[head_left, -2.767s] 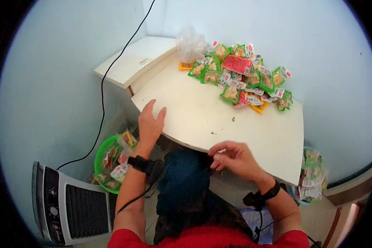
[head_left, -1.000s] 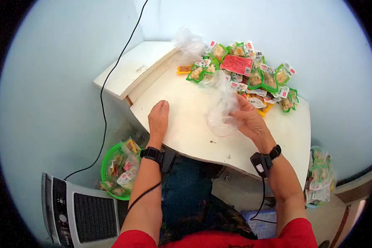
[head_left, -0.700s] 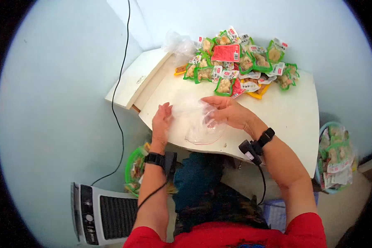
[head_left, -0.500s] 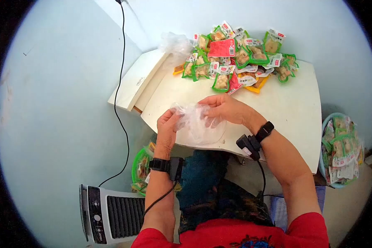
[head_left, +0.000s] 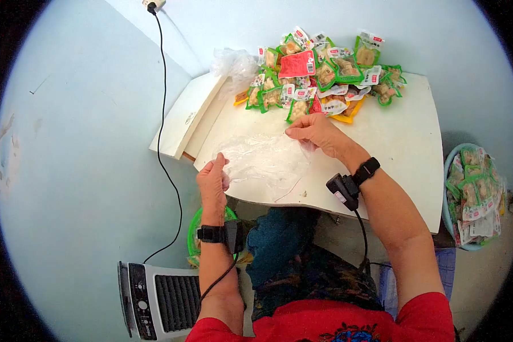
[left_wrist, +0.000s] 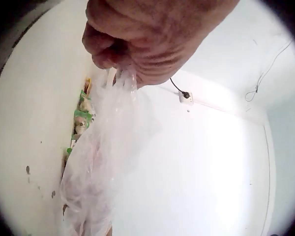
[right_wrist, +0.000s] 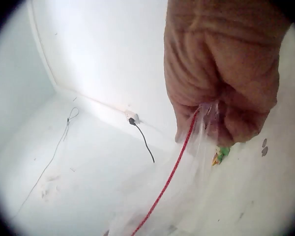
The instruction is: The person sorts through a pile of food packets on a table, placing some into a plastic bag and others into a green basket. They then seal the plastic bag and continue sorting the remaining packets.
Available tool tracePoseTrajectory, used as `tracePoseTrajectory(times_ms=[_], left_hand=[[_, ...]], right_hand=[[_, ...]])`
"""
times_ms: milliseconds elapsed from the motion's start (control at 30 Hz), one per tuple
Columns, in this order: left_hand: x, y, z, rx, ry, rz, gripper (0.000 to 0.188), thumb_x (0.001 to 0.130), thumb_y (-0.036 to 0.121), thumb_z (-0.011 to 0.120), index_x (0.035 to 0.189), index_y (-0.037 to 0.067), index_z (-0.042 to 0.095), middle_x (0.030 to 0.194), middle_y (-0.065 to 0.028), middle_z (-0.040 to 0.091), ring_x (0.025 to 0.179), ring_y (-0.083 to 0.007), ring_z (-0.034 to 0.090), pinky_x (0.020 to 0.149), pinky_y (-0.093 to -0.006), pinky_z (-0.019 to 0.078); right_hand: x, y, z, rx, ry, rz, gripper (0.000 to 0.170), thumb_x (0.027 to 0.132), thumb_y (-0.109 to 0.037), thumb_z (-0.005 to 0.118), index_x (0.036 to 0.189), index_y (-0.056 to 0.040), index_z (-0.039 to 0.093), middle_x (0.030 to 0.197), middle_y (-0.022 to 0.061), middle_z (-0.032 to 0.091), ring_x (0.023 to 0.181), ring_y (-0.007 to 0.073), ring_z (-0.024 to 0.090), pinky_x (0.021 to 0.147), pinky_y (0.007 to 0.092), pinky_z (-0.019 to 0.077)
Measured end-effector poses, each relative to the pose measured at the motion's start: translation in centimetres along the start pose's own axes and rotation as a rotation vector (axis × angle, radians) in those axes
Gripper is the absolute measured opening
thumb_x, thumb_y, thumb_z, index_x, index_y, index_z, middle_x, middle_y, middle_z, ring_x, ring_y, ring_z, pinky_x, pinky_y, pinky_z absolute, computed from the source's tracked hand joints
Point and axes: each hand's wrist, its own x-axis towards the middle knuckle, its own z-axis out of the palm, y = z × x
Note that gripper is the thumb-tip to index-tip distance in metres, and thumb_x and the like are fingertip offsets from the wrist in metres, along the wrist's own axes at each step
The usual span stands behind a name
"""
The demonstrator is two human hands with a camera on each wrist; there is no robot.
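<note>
A clear plastic bag (head_left: 262, 162) is spread between my two hands over the front of the white table (head_left: 382, 154). My left hand (head_left: 212, 181) grips its left end, and in the left wrist view the film (left_wrist: 101, 162) is bunched inside the curled fingers. On the other side my right hand (head_left: 322, 135) pinches the bag's right end. A thin red line (right_wrist: 164, 189) runs along the film from that pinch in the right wrist view. Behind the bag lies a pile of small snack packets (head_left: 325, 74), mostly green-edged, with a red one on top.
Another crumpled clear bag (head_left: 233, 65) sits at the back left, by a raised white shelf (head_left: 179, 128). Below the table are a green basket (head_left: 195, 228) on the left and a blue basket (head_left: 449, 214) of packets on the right. A black cable (head_left: 164, 114) hangs along the wall.
My right hand came up from the table's front edge and brought in a clear bag. My left hand took hold of it, and the hands have moved apart, stretching it out.
</note>
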Motion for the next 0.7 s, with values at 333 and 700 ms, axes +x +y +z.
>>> tracePoseTrajectory(times_ms=[333,700], left_hand=[[-0.1,-1.4,-0.2,-0.008,0.098,-0.039,0.049,0.096,0.044,0.058,0.081,-0.002,0.064,0.047,0.0042,0.038,0.038,-0.0066,0.033,0.038,-0.0246,0.0219],[0.9,-3.4,-3.3,0.296,0.091,-0.075,0.037,0.095,0.038,0.059,0.098,0.002,0.069,0.067,-0.0007,0.059,0.058,-0.0095,0.055,0.050,-0.0237,0.0409]], right_hand=[[-0.3,0.2,0.7,-0.079,-0.003,0.020,0.043,0.082,-0.013,0.074,0.117,0.0020,0.055,0.081,0.0079,0.063,0.066,0.0180,0.066,0.057,0.0313,0.0553],[1.3,1.8,0.4,0.083,0.234,-0.119,0.028,0.080,0.001,0.066,0.107,0.0002,0.063,0.070,0.0090,0.062,0.053,0.0167,0.063,0.040,0.0299,0.0462]])
